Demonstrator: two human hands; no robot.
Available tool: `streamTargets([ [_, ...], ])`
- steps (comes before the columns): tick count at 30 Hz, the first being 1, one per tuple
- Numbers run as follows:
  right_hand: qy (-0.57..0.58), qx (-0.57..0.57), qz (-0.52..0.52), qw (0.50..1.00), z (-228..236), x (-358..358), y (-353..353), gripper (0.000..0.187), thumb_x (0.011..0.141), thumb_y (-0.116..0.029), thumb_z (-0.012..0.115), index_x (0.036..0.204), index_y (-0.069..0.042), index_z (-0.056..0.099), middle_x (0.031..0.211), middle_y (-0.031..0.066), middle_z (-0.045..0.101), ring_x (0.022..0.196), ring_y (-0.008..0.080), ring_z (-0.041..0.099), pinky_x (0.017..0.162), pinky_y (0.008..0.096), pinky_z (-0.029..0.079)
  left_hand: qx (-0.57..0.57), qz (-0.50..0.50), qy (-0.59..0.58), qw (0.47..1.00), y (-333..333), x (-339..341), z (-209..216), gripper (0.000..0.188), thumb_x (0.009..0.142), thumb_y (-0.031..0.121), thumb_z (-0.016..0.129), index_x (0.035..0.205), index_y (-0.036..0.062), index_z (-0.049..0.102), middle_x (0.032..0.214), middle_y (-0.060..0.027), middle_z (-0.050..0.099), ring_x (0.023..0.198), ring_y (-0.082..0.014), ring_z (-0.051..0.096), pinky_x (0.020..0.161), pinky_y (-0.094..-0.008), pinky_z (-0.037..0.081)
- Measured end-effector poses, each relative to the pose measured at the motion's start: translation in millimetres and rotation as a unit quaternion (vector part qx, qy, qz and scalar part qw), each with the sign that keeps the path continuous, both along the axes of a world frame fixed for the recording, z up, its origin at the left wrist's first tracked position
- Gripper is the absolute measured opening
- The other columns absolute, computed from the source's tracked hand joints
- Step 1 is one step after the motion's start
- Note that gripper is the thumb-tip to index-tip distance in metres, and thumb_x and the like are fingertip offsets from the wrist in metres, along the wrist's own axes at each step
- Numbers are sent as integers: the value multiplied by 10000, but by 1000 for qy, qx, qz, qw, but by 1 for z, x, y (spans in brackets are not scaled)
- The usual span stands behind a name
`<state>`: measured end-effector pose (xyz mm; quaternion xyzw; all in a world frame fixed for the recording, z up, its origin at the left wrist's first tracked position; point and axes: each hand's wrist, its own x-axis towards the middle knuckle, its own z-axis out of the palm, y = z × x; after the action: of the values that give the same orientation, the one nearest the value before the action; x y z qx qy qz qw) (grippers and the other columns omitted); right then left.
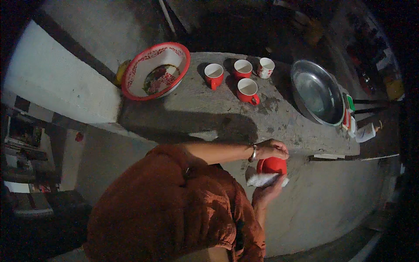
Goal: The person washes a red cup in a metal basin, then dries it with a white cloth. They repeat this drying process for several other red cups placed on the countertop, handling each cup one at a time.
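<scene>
A red cup point(273, 165) is held between my two hands, in front of the counter's near edge. My left hand point(271, 149), with a bangle at its wrist, curls its fingers over the far side of the cup. From the near side, my right hand point(269, 192) presses a white cloth point(261, 179) against the cup. The fingertips of that hand are partly hidden by the cloth. On the counter stand two red cups with white insides, a left one point(214, 76) and a nearer one point(248, 90), plus another red cup point(242, 69) behind.
A white patterned cup point(265, 68) stands at the back of the grey counter point(196, 107). At the left is a red-rimmed enamel basin point(178, 81); at the right, a metal basin point(317, 92). Small containers point(349, 118) and a white cup-like container point(365, 132) sit by the right end.
</scene>
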<state>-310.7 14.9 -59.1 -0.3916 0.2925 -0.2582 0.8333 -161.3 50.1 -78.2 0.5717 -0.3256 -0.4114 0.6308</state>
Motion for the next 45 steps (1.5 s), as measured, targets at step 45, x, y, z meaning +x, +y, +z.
streamTargets([
  [45, 61, -36, -74, 995, 7, 90, 175, 249, 894, -245, 501, 983, -15, 533, 862, 40, 570, 722, 95, 533, 613, 251, 446, -57, 13, 30, 998, 184, 68, -20, 390, 845, 362, 520, 1065, 40, 536, 1063, -84, 559, 993, -185, 517, 896, -325, 385],
])
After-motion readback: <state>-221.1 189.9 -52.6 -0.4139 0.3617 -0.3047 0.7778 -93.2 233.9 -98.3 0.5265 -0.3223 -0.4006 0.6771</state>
